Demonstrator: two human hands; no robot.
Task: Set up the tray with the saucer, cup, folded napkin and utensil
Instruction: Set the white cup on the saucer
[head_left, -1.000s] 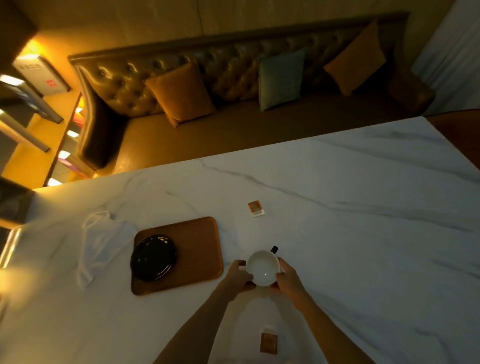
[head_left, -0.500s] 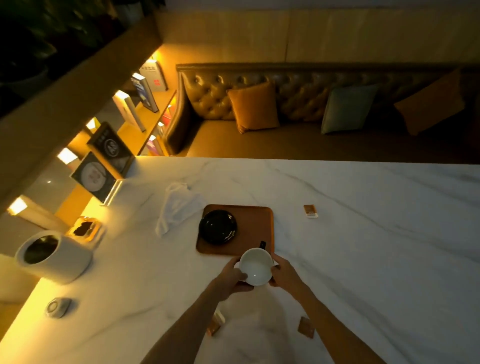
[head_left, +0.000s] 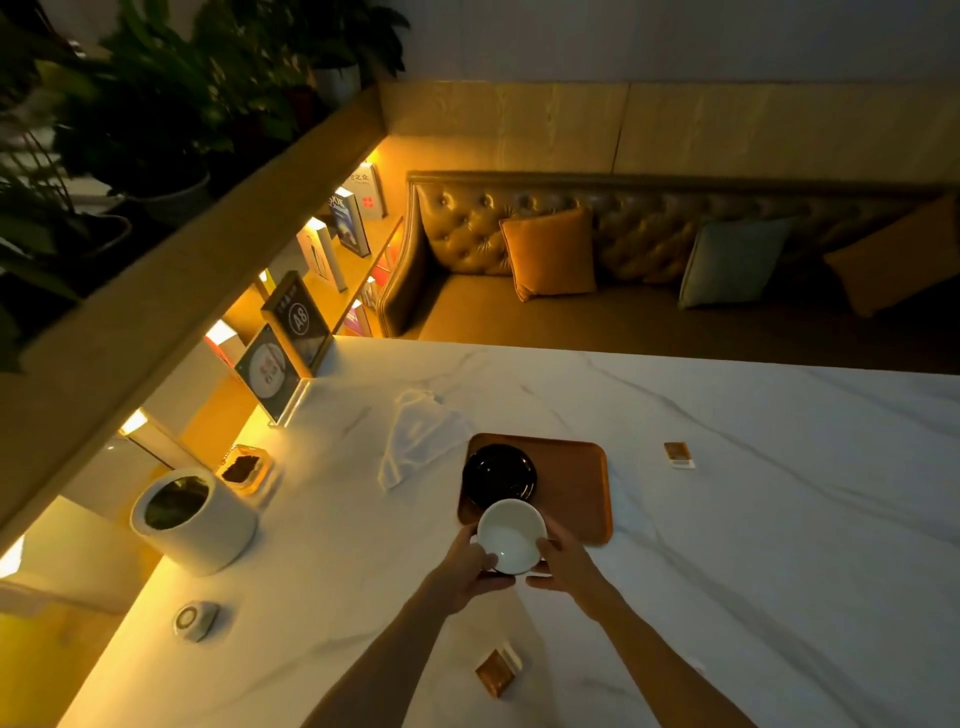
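Observation:
A brown wooden tray (head_left: 574, 486) lies on the white marble table, with a black saucer (head_left: 498, 475) on its left half. I hold a white cup (head_left: 511, 535) with both hands over the tray's near left corner, just in front of the saucer. My left hand (head_left: 467, 569) grips its left side and my right hand (head_left: 563, 564) its right side. A crumpled white napkin (head_left: 418, 444) lies on the table left of the tray. No utensil is visible.
A white cylindrical container (head_left: 189, 519) and a small dish (head_left: 244, 467) stand at the left. A round white puck (head_left: 195, 621) lies nearer. Small packets lie near my arms (head_left: 498, 670) and right of the tray (head_left: 678, 454). Sign stands (head_left: 283, 364) line the left edge.
Both hands have carried the cup left and forward, from the bare table right of the tray to over the tray's near left corner. The camera view swung left.

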